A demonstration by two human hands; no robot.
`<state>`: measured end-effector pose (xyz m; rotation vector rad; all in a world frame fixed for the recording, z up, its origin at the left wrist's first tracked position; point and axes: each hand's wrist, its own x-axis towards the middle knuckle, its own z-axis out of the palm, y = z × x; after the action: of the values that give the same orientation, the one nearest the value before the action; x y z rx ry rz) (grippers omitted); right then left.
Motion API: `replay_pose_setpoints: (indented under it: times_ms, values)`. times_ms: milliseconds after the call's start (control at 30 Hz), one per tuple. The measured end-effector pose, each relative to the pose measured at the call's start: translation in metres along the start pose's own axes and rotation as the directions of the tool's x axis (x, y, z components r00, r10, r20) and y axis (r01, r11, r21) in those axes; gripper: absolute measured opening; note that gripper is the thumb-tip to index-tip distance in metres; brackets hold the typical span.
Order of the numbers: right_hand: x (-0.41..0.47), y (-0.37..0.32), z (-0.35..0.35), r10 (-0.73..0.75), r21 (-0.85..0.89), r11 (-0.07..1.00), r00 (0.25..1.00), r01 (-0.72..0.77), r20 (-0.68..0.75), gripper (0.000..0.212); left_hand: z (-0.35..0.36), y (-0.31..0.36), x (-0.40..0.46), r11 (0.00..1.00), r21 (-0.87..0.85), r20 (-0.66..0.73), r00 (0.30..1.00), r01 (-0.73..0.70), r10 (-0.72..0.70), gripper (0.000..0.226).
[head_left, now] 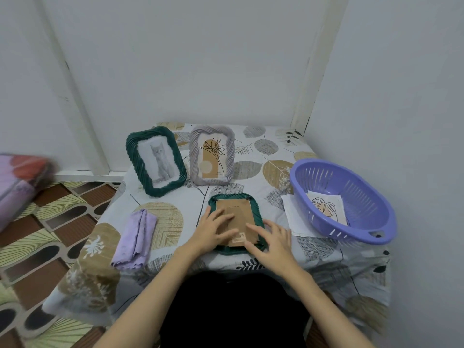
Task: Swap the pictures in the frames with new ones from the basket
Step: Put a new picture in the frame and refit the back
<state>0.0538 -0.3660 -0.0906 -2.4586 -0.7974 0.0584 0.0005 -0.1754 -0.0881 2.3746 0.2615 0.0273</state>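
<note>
Two hands flat, fingers spread: left hand (214, 228), right hand (272, 241) press brown cardboard back (234, 209) of green ribbed frame (256, 205); label print unreadable.

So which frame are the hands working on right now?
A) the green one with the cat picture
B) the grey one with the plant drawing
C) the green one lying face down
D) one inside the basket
C: both the left hand and right hand rest on the brown backing of the face-down green frame, while the other two stand upright behind.
</note>
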Motion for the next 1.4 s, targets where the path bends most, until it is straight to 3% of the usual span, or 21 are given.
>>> replay_pose_setpoints:
  times_ms: [67, 133, 233, 333, 467, 667, 933, 1033, 1133, 1167, 1233, 1333, 1400]
  values:
    - [0.001, 0.000, 0.002, 0.018, -0.057, 0.998, 0.997, -0.014, 0.069, 0.069, -0.007, -0.009, -0.008, 0.990, -0.140, -0.040, 0.999, -0.010, 0.005, 0.037]
    - [0.001, -0.001, 0.002, 0.045, -0.075, 0.997, 0.992, -0.036, 0.116, 0.070, -0.013, -0.019, -0.018, 0.987, -0.156, -0.013, 0.999, -0.037, 0.036, 0.040]
    - [0.002, -0.002, 0.000, 0.080, -0.083, 0.994, 0.988, -0.070, 0.132, 0.072, -0.019, -0.023, -0.027, 0.994, -0.075, 0.058, 0.995, -0.078, 0.083, 0.082]
    - [0.001, -0.004, 0.003, 0.095, -0.079, 0.993, 0.989, -0.086, 0.114, 0.071, -0.021, -0.023, -0.025, 0.994, 0.036, 0.043, 0.994, -0.102, 0.101, 0.093]
    - [-0.002, -0.005, 0.005, 0.104, -0.082, 0.992, 0.989, -0.095, 0.103, 0.073, -0.017, -0.022, -0.025, 0.979, 0.147, -0.007, 0.989, -0.142, 0.144, 0.090]
    - [-0.005, -0.009, 0.004, 0.116, -0.042, 0.993, 0.986, -0.112, 0.121, 0.056, -0.006, -0.020, -0.028, 0.986, 0.075, -0.147, 0.977, -0.146, 0.156, 0.082]
    - [-0.005, -0.010, 0.004, 0.107, -0.027, 0.994, 0.989, -0.104, 0.103, 0.033, -0.001, -0.022, -0.029, 0.990, 0.004, -0.188, 0.972, -0.143, 0.141, 0.080]
    - [-0.006, -0.011, 0.003, 0.102, -0.025, 0.995, 0.989, -0.100, 0.103, 0.034, -0.002, -0.018, -0.031, 0.993, -0.024, -0.191, 0.976, -0.113, 0.106, 0.080]
    - [-0.008, -0.012, 0.003, 0.092, -0.025, 0.996, 0.988, -0.090, 0.128, 0.043, -0.003, -0.013, -0.031, 0.997, 0.039, -0.165, 0.985, 0.064, -0.057, 0.098]
    - [-0.008, -0.012, 0.003, 0.091, -0.029, 0.996, 0.987, -0.088, 0.132, 0.045, -0.002, -0.011, -0.029, 0.993, 0.010, -0.142, 0.983, 0.117, -0.114, 0.103]
    - [-0.007, -0.012, 0.003, 0.090, -0.036, 0.996, 0.986, -0.086, 0.139, 0.040, -0.004, -0.002, -0.024, 0.954, -0.258, -0.096, 0.978, 0.153, -0.183, 0.098]
    - [-0.005, -0.017, -0.001, 0.107, -0.009, 0.994, 0.980, -0.107, 0.166, 0.039, -0.013, 0.017, -0.021, 0.783, -0.598, -0.130, 0.944, 0.170, -0.304, 0.057]
    - [-0.005, -0.024, -0.006, 0.078, 0.023, 0.996, 0.988, -0.082, 0.131, 0.057, -0.021, 0.020, -0.016, 0.634, -0.762, -0.140, 0.922, 0.133, -0.361, 0.041]
